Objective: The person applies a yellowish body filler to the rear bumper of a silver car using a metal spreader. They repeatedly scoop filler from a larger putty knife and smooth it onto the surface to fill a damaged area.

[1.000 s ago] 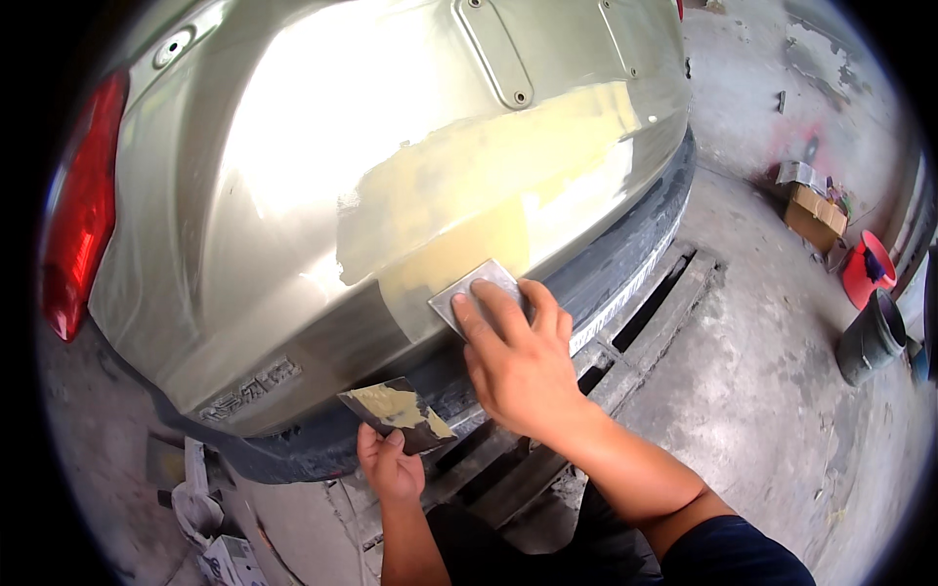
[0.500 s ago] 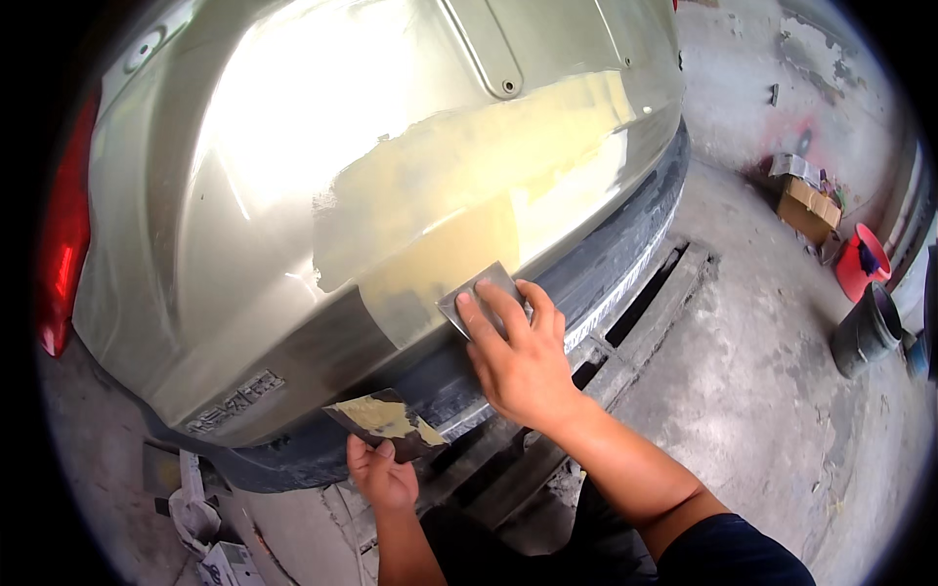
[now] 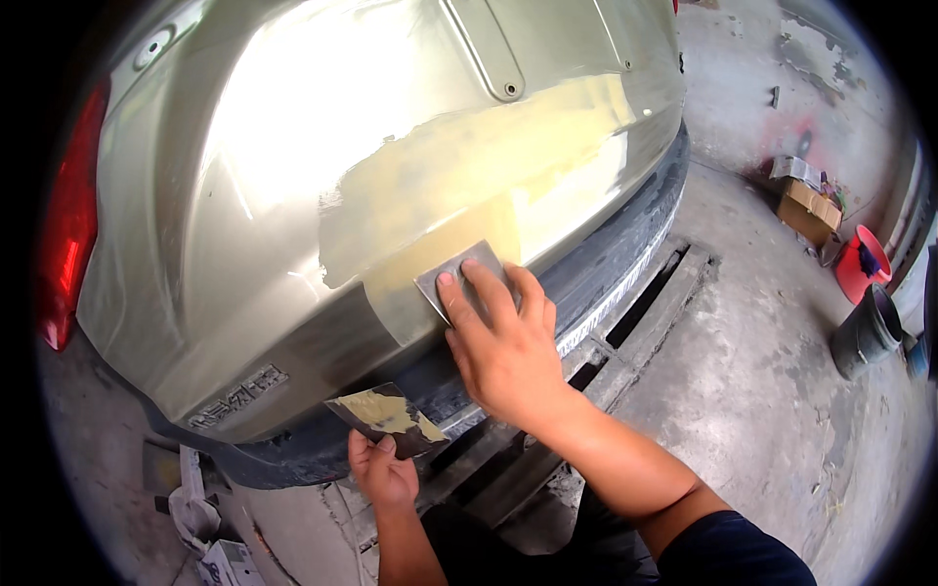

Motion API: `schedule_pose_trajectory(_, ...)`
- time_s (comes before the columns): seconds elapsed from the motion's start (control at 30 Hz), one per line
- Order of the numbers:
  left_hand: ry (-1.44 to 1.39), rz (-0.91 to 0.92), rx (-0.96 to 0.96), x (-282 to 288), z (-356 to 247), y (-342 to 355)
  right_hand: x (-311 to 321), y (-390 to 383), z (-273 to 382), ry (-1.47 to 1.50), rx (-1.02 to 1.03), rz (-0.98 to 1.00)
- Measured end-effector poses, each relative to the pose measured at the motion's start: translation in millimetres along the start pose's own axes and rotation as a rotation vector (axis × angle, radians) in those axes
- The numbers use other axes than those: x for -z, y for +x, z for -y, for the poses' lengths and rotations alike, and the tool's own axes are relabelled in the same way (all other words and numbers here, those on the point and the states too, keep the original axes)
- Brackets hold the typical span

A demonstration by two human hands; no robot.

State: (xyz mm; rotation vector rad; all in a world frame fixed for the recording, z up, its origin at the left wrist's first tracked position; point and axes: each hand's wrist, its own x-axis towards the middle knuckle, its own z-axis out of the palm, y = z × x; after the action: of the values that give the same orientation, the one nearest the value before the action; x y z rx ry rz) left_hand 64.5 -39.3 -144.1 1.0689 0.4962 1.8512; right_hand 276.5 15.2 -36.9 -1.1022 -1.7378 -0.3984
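Observation:
My right hand (image 3: 510, 337) presses a flat grey metal spreader (image 3: 445, 278) against the lower part of the car's rear panel (image 3: 244, 293), its fingers spread across the blade. Pale yellow filler (image 3: 459, 161) covers a broad patch of that panel, above and around the spreader. Lower down, my left hand (image 3: 383, 472) pinches a dark, thin mixing plate (image 3: 420, 444) by its near edge. A smear of yellow putty (image 3: 376, 410) lies on the plate's upper face. Just behind the plate runs the dark bumper (image 3: 283, 459).
A red tail light (image 3: 70, 234) is at the far left. A slotted floor channel (image 3: 655, 298) runs below the bumper. To the right stand a cardboard box (image 3: 809, 213), a red bucket (image 3: 862, 264) and a dark bucket (image 3: 867, 332). A white box (image 3: 230, 565) sits at lower left.
My right hand and the spreader have slid up and slightly left over the panel, from its lower edge onto the yellow filler. My left hand and the plate have barely moved.

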Motion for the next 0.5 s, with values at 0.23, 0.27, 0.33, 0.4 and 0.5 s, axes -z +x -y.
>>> schedule_pose_trajectory(0.23, 0.003, 0.035, -0.027, -1, -1, -1, -18, -38, -6, -0.012, 0.003, 0.079)
schedule_pose_trajectory(0.27, -0.011, 0.049, -0.027, -2, -1, 0, -14, -39, -6, -0.015, -0.003, 0.114)
schedule_pose_trajectory(0.33, -0.030, 0.057, -0.021, -1, -2, 1, -2, -37, -4, -0.019, -0.014, 0.183)
schedule_pose_trajectory(0.4, -0.037, 0.043, -0.008, 0, -3, 1, 17, -33, -4, -0.033, -0.024, 0.238)
schedule_pose_trajectory(0.5, -0.029, 0.039, -0.019, 2, -5, 2, 33, -15, -9, -0.017, -0.051, 0.134)
